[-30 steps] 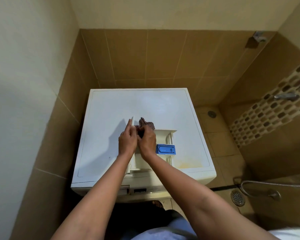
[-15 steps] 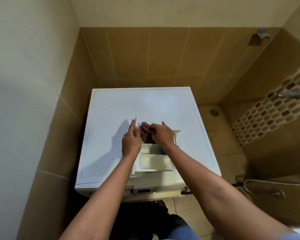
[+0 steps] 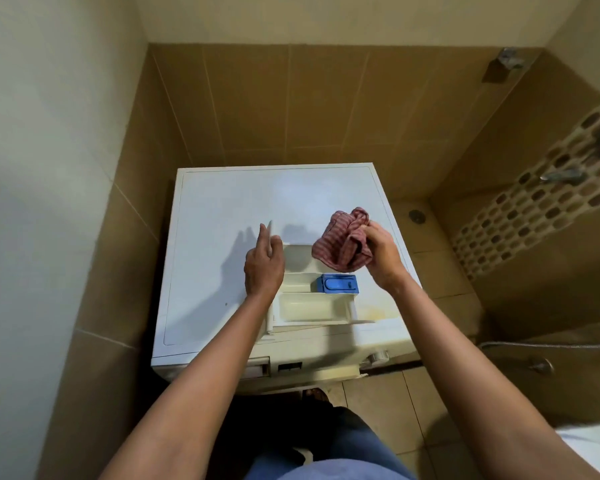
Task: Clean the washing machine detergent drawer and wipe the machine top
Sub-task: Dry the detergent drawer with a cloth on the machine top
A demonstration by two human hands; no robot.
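Right grip (image 3: 381, 254) clutches a bunched cloth (image 3: 340, 245) over the far end of the drawer (image 3: 309, 308); left grip (image 3: 262, 268) pinches its left wall, forefinger straight. It lies on the machine top (image 3: 222, 209), near the front, blue insert (image 3: 336, 284) inside.

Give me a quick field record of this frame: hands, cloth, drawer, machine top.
left hand: pinches the left wall of the detergent drawer, forefinger straight
right hand: grips a bunched red striped cloth over the drawer's far right corner
drawer: out of its slot, lying on the machine top, compartments facing up
blue insert: in the drawer's middle section, right side
top surface: white, with a yellowish stain at front right beside the drawer
cloth contact with drawer: cannot tell
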